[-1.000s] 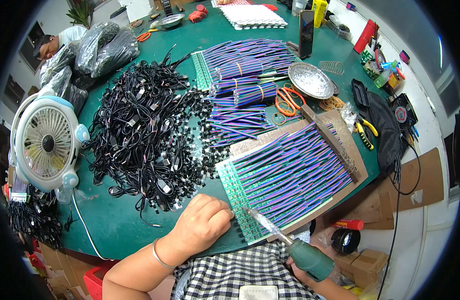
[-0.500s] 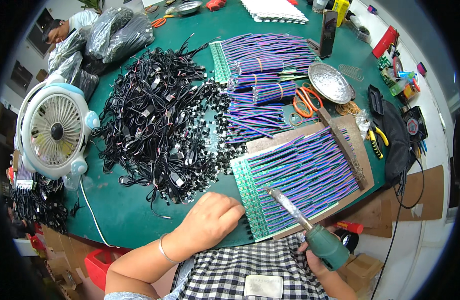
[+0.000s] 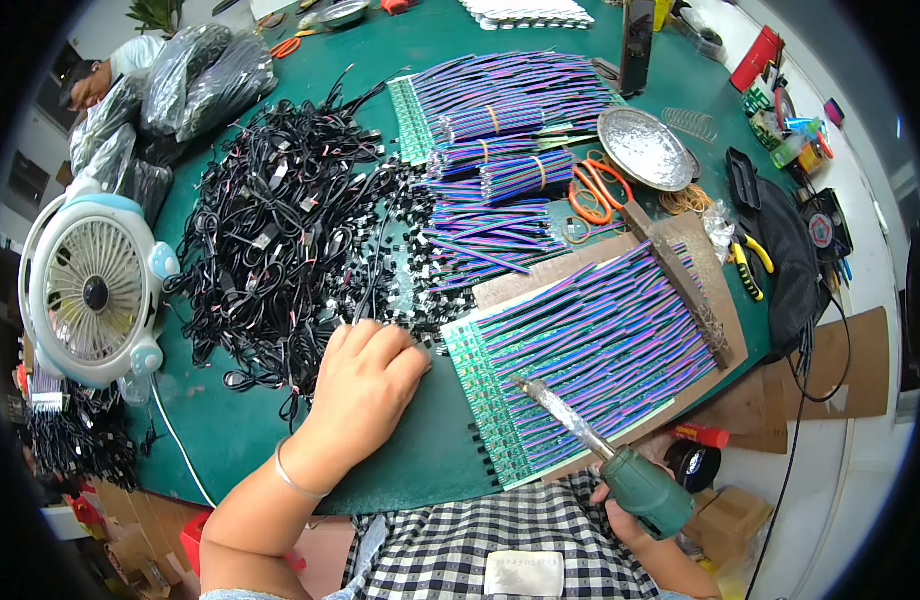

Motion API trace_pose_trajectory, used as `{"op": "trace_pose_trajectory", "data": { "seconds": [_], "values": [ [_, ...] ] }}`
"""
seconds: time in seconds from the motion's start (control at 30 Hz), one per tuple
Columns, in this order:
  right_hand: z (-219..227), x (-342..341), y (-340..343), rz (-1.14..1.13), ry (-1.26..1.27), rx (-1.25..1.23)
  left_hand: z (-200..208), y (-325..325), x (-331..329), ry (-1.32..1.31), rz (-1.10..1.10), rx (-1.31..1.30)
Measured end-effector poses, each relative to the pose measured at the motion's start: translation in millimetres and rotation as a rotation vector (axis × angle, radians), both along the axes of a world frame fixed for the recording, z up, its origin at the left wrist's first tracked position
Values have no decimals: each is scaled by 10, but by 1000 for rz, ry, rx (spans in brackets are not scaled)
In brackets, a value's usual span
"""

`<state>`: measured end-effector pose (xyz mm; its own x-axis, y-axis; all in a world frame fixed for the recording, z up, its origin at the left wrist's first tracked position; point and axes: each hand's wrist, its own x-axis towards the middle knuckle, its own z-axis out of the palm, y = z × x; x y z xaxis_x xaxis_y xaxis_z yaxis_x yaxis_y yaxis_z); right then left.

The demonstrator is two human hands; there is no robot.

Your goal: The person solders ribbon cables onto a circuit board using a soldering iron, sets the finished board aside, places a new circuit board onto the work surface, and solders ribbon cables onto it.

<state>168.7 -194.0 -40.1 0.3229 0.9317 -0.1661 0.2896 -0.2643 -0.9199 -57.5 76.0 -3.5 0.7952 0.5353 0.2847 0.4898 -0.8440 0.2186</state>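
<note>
My left hand (image 3: 372,378), with a bangle on its wrist, is at the near edge of the pile of black cables (image 3: 270,240). Its fingers curl down among small black connectors (image 3: 378,265), and the fingertips are hidden, so what they pinch does not show. In my right hand (image 3: 628,522) is a soldering iron (image 3: 648,492) with a green handle. The iron's tip rests over a panel of green circuit boards (image 3: 477,390). Rows of blue, pink and black wires (image 3: 600,350) run right from these boards, under a metal bar (image 3: 680,285).
Beyond lie bundled wires (image 3: 528,178), orange-handled scissors (image 3: 598,192) and a metal dish (image 3: 645,148). A fan (image 3: 95,290) stands at left, near grey plastic bags (image 3: 195,85) and another person. Yellow-handled pliers (image 3: 752,265) and a black bag (image 3: 790,265) are at right.
My left hand has moved left and away from me, from beside the circuit boards to the connectors at the cable pile. The soldering iron stays over the boards. The view has shifted slightly.
</note>
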Motion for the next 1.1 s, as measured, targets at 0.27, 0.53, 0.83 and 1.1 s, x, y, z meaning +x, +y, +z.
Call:
{"op": "trace_pose_trajectory", "data": {
  "seconds": [0.27, 0.53, 0.83, 1.1],
  "values": [
    [-78, -58, 17, -47, -24, 12, 56, -85, -21, -198, -11, -38],
    [-38, -89, -23, -51, -72, -19, -34, -386, 28, -389, 57, -622],
    [-196, -151, -139, -45, -199, 38, -162, -396, 55, -313, -127, -283],
    [-62, -185, -110, -59, -6, 48, -166, -414, 66, -297, -126, -223]
  ]
}}
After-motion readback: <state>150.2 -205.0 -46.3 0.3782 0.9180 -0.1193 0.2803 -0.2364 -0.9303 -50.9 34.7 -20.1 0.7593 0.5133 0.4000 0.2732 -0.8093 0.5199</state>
